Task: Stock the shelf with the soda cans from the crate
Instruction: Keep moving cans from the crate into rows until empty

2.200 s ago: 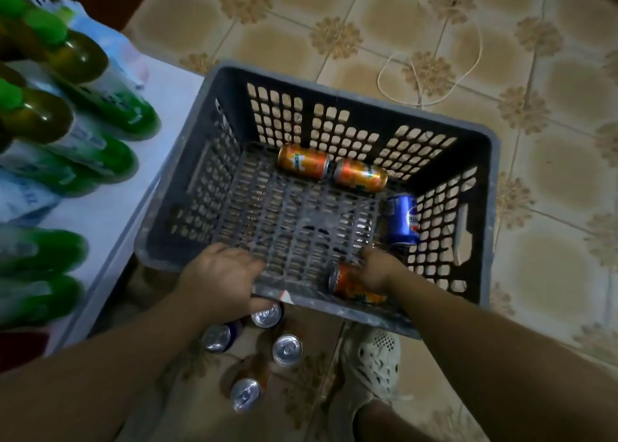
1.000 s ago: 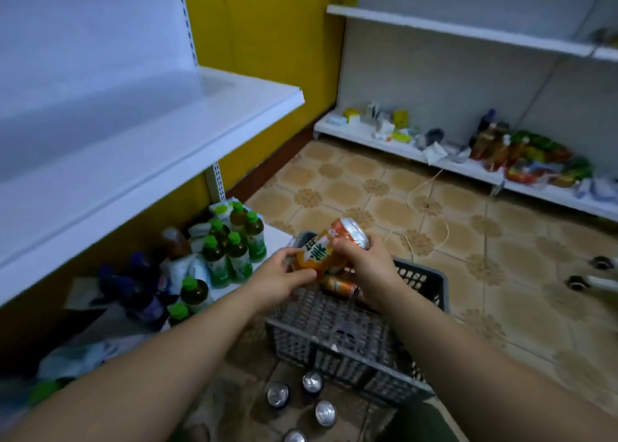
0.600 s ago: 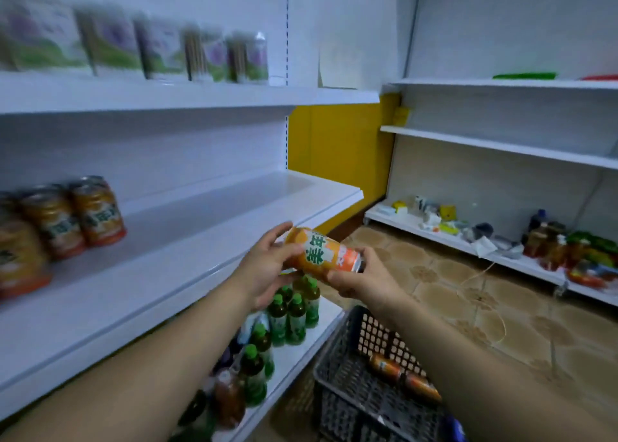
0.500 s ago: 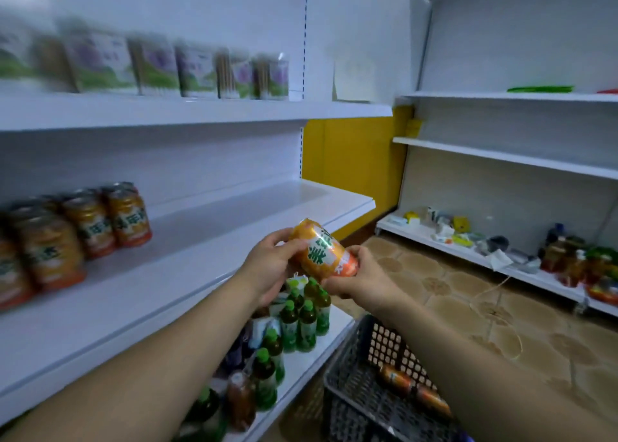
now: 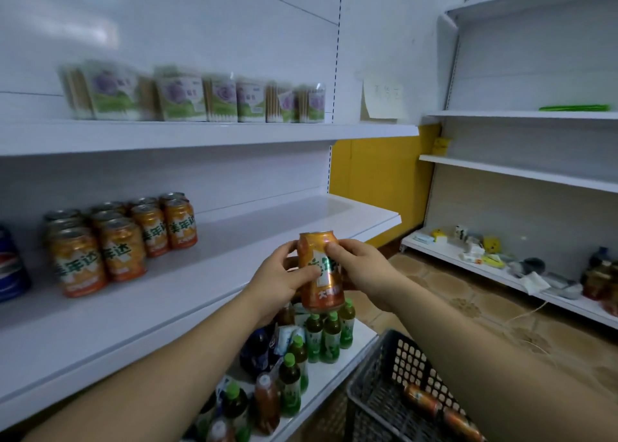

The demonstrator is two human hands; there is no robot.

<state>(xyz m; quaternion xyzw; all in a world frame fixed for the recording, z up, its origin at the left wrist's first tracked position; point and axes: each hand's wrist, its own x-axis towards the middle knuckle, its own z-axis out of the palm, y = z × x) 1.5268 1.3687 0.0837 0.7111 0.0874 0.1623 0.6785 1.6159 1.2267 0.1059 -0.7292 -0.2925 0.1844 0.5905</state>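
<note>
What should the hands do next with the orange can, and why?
Probably carry the can to the left and stand it on the shelf, next to the orange cans. The left hand and right hand hold it upright in front of that shelf, and there is bare space to the right of that row.

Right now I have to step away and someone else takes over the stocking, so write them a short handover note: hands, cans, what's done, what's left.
Left hand and right hand both grip one orange can, upright, in the air before the middle shelf; not set down yet.
Done: a block of shelved cans stands at that shelf's left, a blue can beside it.
Left: place the held can, probably next to the block, then empty the crate on the floor. At least two lying cans show in it; the rest is out of view.
</note>
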